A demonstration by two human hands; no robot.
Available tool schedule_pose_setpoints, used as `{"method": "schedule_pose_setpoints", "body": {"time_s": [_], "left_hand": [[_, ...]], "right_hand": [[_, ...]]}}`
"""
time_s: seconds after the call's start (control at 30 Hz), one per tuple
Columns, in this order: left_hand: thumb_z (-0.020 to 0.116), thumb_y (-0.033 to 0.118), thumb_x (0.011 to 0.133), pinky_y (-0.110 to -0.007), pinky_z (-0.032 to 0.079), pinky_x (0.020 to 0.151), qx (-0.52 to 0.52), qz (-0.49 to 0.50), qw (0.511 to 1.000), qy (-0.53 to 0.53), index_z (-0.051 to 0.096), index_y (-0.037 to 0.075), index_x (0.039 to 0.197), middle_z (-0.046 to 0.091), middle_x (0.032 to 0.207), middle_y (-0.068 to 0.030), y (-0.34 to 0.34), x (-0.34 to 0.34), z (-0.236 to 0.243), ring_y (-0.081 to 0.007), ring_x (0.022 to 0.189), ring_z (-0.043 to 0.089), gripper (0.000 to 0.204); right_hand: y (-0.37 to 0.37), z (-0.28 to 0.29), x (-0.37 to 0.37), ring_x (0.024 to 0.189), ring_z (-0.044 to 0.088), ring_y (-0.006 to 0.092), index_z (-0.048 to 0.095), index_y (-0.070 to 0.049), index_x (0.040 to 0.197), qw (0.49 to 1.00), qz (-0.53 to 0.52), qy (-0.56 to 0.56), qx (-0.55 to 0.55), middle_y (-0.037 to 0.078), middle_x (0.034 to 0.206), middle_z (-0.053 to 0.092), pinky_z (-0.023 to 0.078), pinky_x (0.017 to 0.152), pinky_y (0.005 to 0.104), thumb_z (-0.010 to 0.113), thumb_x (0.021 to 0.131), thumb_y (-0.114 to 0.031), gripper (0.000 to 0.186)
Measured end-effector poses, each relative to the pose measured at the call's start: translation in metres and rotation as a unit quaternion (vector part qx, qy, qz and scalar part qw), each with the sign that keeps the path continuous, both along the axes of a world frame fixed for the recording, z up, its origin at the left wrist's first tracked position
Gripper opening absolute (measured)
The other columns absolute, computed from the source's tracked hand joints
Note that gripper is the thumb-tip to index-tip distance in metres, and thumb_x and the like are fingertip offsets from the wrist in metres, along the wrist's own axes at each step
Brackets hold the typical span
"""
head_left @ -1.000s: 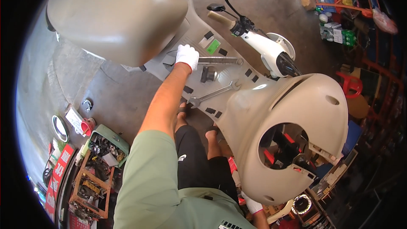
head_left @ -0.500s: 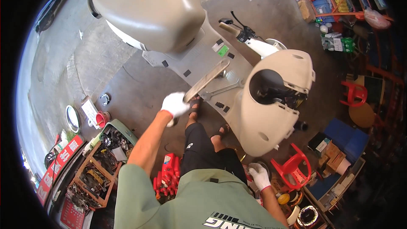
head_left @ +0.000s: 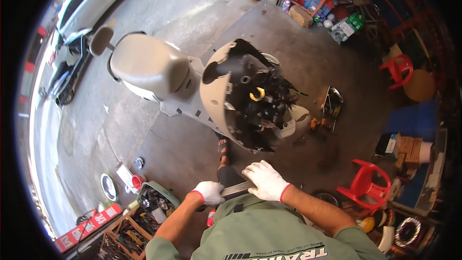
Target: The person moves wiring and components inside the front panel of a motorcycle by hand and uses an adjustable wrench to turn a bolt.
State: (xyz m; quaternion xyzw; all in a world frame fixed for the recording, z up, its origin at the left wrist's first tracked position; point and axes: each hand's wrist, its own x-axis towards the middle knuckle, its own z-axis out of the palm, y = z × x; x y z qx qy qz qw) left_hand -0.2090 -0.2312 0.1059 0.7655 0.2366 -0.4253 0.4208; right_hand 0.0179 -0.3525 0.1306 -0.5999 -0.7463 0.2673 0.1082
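My left hand [head_left: 210,192], in a white glove with a red cuff, is closed round one end of a long, flat metal bar [head_left: 237,189], held crosswise before my waist. My right hand [head_left: 265,181], gloved the same way, is closed over the bar's other end. What kind of tool it is cannot be made out, as both ends are covered. Beyond my hands stands a beige scooter [head_left: 153,65], its front open with dark wiring and a yellow hook-shaped part [head_left: 257,94] showing. Both hands are apart from the scooter.
At the right stands a red plastic chair [head_left: 366,185] near cardboard boxes [head_left: 410,148]. A mirror-like part [head_left: 332,102] lies on the floor right of the scooter. At lower left are a green bin of parts [head_left: 159,195] and a wooden crate [head_left: 126,236]. A parked motorbike [head_left: 70,67] stands far left.
My right hand has come up from low on the right onto the bar. The bar has been drawn in toward my waist. The view has shifted to the scooter's open front.
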Motion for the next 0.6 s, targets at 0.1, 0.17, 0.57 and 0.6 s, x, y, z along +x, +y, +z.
{"method": "schedule_pose_setpoints", "body": {"time_s": [0.1, 0.17, 0.57, 0.6], "left_hand": [[0.064, 0.033, 0.077, -0.045, 0.055, 0.08, 0.027, -0.028, 0.996, -0.085, 0.071, 0.007, 0.099, 0.072, 0.092, -0.0206, -0.026, 0.057, 0.03, -0.0372, 0.087, 0.07, 0.035], [0.064, 0.032, 0.075, -0.046, 0.054, 0.079, 0.037, -0.063, 0.992, -0.099, 0.07, 0.005, 0.096, 0.07, 0.087, -0.0215, -0.041, 0.093, 0.05, -0.0379, 0.085, 0.069, 0.034], [0.065, -0.001, 0.08, -0.039, 0.051, 0.088, 0.103, 0.222, 0.79, -0.562, 0.067, 0.005, 0.104, 0.064, 0.1, -0.0117, -0.135, 0.202, 0.11, -0.0317, 0.095, 0.062, 0.025], [0.063, 0.001, 0.086, -0.036, 0.052, 0.088, 0.061, 0.283, 0.811, -0.509, 0.066, 0.003, 0.108, 0.066, 0.1, -0.0115, -0.139, 0.198, 0.098, -0.0262, 0.096, 0.065, 0.022]], "right_hand": [[-0.048, -0.001, 0.013, 0.108, 0.062, 0.0301, 0.058, -0.005, 0.123, 0.988, 0.037, -0.058, -0.138, 0.014, 0.112, 0.064, 0.045, 0.097, 0.0446, 0.071, 0.084, -0.029, 0.048], [-0.073, -0.004, 0.026, 0.091, 0.07, 0.0323, 0.061, -0.007, 0.101, 0.988, -0.024, -0.067, -0.134, 0.013, 0.095, 0.07, 0.053, 0.082, 0.0438, 0.068, 0.083, -0.026, 0.027], [-0.209, 0.035, 0.12, 0.069, 0.062, 0.017, 0.065, 0.0, 0.112, 0.763, -0.376, 0.454, -0.266, 0.006, 0.079, 0.065, 0.05, 0.063, 0.0306, 0.056, 0.1, -0.024, 0.027], [-0.21, 0.04, 0.125, 0.062, 0.056, 0.012, 0.064, 0.002, 0.109, 0.696, -0.384, 0.527, -0.301, 0.002, 0.073, 0.059, 0.046, 0.056, 0.0273, 0.056, 0.101, -0.02, 0.025]]}}
